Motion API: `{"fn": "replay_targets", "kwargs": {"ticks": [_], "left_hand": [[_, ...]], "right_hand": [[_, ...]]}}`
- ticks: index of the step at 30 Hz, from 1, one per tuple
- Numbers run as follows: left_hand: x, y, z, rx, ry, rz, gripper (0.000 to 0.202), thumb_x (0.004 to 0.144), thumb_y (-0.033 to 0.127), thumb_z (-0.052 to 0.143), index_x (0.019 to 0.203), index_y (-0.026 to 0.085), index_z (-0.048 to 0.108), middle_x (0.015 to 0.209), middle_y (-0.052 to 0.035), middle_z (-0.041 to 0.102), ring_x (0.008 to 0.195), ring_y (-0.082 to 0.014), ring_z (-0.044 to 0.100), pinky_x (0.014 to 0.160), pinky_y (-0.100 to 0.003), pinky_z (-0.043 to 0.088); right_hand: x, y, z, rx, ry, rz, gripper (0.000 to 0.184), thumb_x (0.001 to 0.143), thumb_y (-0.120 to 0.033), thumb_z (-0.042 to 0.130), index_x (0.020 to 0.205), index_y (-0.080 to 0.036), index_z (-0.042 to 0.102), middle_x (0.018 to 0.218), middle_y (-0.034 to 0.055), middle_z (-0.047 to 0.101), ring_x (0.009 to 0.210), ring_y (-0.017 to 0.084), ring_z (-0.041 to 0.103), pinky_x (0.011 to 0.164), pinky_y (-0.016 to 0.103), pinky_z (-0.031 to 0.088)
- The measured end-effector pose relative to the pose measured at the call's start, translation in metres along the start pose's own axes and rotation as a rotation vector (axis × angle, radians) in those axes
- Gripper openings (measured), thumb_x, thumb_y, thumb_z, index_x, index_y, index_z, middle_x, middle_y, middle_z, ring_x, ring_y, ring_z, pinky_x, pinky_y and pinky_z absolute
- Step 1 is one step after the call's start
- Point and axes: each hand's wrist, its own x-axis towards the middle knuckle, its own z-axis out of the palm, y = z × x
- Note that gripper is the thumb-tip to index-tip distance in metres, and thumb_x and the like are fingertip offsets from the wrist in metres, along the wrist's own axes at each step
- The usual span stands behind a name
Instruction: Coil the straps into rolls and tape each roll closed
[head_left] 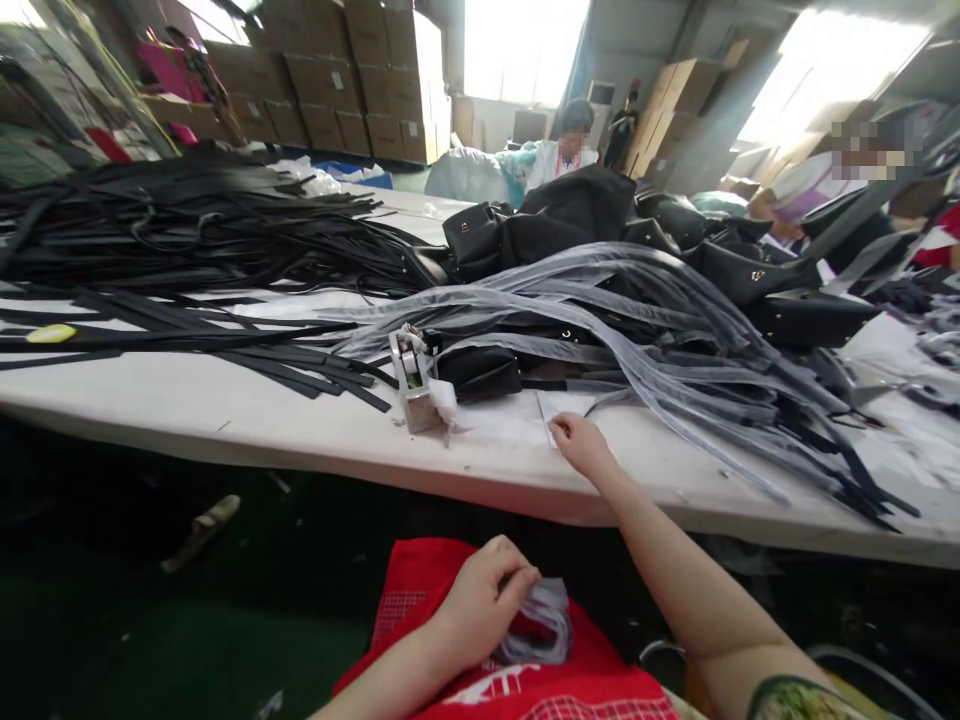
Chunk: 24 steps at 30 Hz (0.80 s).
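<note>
Above my lap, my left hand (pixel 484 600) is closed on a coiled bundle of plastic-wrapped strap (pixel 551 620), greyish and see-through, resting against the red apron (pixel 420 570). My right hand (pixel 583 445) reaches out to the table's front edge with its fingers pinched together. At its fingertips lies a thin white sheet (pixel 546 408); whether the fingers grip it or something smaller I cannot make out. To the left of that hand stands a metal tape dispenser (pixel 416 385) with white material beside it. Long straps in clear plastic sleeves (pixel 637 340) spread behind and right of it.
Black straps (pixel 225 220) heap over the table's left side, with a yellow oval object (pixel 51 333) on them. Black bags (pixel 570 215) pile up behind the sleeved straps. Two people sit across the white table (pixel 300 425). Cardboard boxes (pixel 322 80) are stacked at the back.
</note>
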Motion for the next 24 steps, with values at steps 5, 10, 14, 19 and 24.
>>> {"fn": "replay_targets", "kwargs": {"ticks": [5, 10, 14, 19, 24], "left_hand": [[-0.009, 0.007, -0.012, -0.095, -0.054, 0.027, 0.03, 0.094, 0.037, 0.05, 0.075, 0.017, 0.063, 0.085, -0.0034, 0.058, 0.082, -0.0149, 0.056, 0.077, -0.025, 0.043], [-0.01, 0.004, -0.009, -0.076, -0.044, 0.044, 0.029, 0.094, 0.036, 0.049, 0.08, 0.018, 0.066, 0.087, -0.004, 0.061, 0.084, -0.0154, 0.057, 0.079, -0.026, 0.043], [-0.007, 0.008, -0.007, -0.063, -0.078, 0.061, 0.03, 0.093, 0.037, 0.05, 0.081, 0.017, 0.069, 0.086, -0.0044, 0.062, 0.084, -0.0158, 0.058, 0.079, -0.026, 0.044], [-0.009, 0.011, -0.015, -0.128, -0.179, 0.006, 0.032, 0.093, 0.04, 0.05, 0.095, 0.018, 0.073, 0.095, -0.0054, 0.067, 0.091, -0.0168, 0.061, 0.085, -0.026, 0.045], [-0.01, 0.005, -0.01, -0.204, -0.134, -0.069, 0.033, 0.09, 0.042, 0.052, 0.094, 0.017, 0.073, 0.092, -0.0047, 0.07, 0.086, -0.0171, 0.064, 0.079, -0.026, 0.048]], "right_hand": [[0.047, -0.007, 0.013, -0.204, 0.112, 0.151, 0.03, 0.092, -0.02, 0.046, 0.109, -0.001, 0.062, 0.112, 0.0276, 0.061, 0.107, 0.031, 0.06, 0.089, 0.036, 0.045], [0.05, -0.006, 0.023, -0.291, 0.098, 0.174, 0.035, 0.095, -0.028, 0.044, 0.106, -0.004, 0.067, 0.111, 0.0257, 0.063, 0.106, 0.03, 0.062, 0.091, 0.036, 0.045], [0.056, -0.004, 0.02, -0.289, 0.058, 0.212, 0.03, 0.09, -0.019, 0.048, 0.103, -0.005, 0.07, 0.11, 0.0256, 0.066, 0.105, 0.03, 0.064, 0.089, 0.035, 0.046], [0.061, 0.006, 0.003, -0.188, 0.066, 0.278, 0.028, 0.083, -0.013, 0.049, 0.096, -0.003, 0.072, 0.103, 0.0277, 0.068, 0.101, 0.033, 0.066, 0.083, 0.037, 0.049], [0.044, 0.024, -0.029, -0.005, 0.108, 0.298, 0.031, 0.087, -0.015, 0.043, 0.1, -0.002, 0.068, 0.102, 0.0269, 0.069, 0.099, 0.031, 0.067, 0.082, 0.036, 0.05]]}}
